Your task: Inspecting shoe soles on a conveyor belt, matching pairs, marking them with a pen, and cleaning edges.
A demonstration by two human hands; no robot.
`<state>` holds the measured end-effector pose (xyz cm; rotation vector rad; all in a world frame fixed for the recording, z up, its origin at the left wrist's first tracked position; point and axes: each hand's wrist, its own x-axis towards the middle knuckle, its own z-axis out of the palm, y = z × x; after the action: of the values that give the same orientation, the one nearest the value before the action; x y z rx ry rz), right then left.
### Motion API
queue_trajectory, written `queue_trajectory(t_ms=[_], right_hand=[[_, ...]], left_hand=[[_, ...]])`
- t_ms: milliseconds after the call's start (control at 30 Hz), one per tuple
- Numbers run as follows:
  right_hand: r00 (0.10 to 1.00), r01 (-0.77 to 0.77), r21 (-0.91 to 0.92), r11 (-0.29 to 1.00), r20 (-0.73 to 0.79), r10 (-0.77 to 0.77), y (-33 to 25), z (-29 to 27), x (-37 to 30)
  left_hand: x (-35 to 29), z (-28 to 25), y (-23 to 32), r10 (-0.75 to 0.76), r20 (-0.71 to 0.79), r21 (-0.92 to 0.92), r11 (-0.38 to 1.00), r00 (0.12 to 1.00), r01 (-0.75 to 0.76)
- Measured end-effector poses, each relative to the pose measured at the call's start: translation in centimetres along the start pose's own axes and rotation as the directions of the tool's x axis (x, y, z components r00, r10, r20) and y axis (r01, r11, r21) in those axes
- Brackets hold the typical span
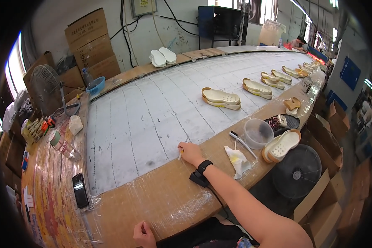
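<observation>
My right hand [191, 153] is closed round a thin pale stick [187, 140]; its kind I cannot make out. This hand rests at the near edge of the white belt [149, 132], which is marked with dark dashed lines. My left hand [144, 234] is curled into a loose fist at the table's near edge, with nothing visible in it. Right of my right hand lie a crumpled, yellow-stained tissue [237, 160], a white brush-like tool [244, 145] and a clear plastic tub [258, 134]. Cream shoe soles with tan rims [221, 98] stand in a row along the belt.
Two white soles [163, 57] sit on the far ledge. A phone [80, 190], a bottle [64, 145] and a fan [49, 89] are at the left. A loose pair of soles [281, 145] and a dark shoe [283, 122] lie at the right edge. Another person [297, 42] is far off.
</observation>
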<state>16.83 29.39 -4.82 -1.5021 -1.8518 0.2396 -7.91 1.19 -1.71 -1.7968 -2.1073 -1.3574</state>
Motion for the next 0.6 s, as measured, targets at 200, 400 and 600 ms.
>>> queue_trajectory(t_ms=[200, 400, 600], right_hand=[[0.999, 0.0, 0.017, 1.0, -0.033, 0.001, 0.1, 0.0, 0.0], [1.0, 0.013, 0.033, 0.999, -0.028, -0.012, 0.2, -0.2, 0.1], [1.0, 0.0, 0.022, 1.0, 0.005, 0.0, 0.7, -0.6, 0.0]], left_hand=[[-0.1, 0.1, 0.7, -0.252, 0.09, -0.118, 0.958, 0.964, 0.261], [-0.2, 0.1, 0.7, -0.112, 0.001, -0.164, 0.98, 0.994, 0.11], [-0.5, 0.4, 0.8, -0.135, -0.024, -0.266, 0.956, 0.991, 0.124]])
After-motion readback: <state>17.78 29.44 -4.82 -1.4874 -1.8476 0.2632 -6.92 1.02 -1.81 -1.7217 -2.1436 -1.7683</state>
